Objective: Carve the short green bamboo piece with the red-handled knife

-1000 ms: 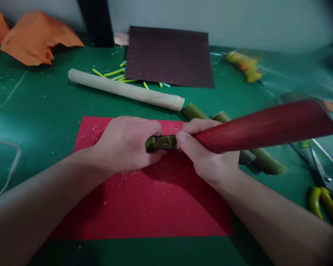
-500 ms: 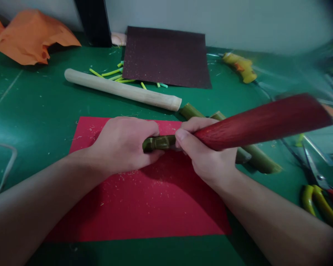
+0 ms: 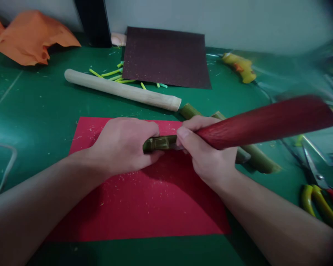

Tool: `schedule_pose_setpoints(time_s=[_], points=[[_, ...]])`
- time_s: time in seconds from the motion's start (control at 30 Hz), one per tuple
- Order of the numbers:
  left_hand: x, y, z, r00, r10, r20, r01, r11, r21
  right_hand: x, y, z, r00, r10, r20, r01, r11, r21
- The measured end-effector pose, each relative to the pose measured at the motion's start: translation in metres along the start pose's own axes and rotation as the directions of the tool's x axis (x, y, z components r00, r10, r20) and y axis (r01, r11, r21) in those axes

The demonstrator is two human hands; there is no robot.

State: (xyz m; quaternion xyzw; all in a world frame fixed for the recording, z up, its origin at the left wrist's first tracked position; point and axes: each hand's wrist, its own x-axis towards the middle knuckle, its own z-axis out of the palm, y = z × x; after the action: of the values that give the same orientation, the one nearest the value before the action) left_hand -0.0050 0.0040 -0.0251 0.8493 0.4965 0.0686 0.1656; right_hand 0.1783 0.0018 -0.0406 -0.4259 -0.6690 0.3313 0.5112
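Steadying the bamboo (image 3: 162, 143) well seems the key to this step. It lies between the hands, above the sheet (image 3: 138, 214) and toward that sheet's far edge. The left hand (image 3: 124, 146) is clasped around it; the right (image 3: 209, 151) grips the red handle (image 3: 268, 120), thumb and fingers bent close to the bamboo. A pale sliver (image 3: 178, 147) shows there, too little to tell whether it is a blade. If so, small controlled strokes with the left thumb kept clear would be wise. The handle slants toward the table's right edge, so its long end calls for a firm grip. Working over the sheet should help catch flecks.
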Motion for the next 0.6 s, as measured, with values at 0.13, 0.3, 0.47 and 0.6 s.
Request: schedule_pose_setpoints(time_s=[0.13,0.3,0.47,0.6], points=[[0.0002,0.0000,0.0000,1.000,0.014,-0.026,-0.014,1.000,-0.002,-0.0004,-0.0004,-0.0006,0.998,-0.023,0.061,0.024,0.999,-0.024],[0.0011,-0.0002,0.0006,1.000,0.010,-0.020,-0.010,1.000,0.007,-0.0019,-0.0019,0.0020,1.000,-0.030,0.008,0.031,0.999,-0.037],[0.0004,-0.0014,0.0004,1.000,0.013,-0.023,-0.013,1.000,0.012,-0.0014,-0.0036,0.0042,0.999,0.004,-0.051,-0.006,0.999,-0.040],[0.0007,-0.0013,0.0001,1.000,0.013,-0.007,-0.013,1.000,0.021,0.0028,-0.0027,0.0030,0.995,0.061,-0.082,-0.061,0.998,0.007]])
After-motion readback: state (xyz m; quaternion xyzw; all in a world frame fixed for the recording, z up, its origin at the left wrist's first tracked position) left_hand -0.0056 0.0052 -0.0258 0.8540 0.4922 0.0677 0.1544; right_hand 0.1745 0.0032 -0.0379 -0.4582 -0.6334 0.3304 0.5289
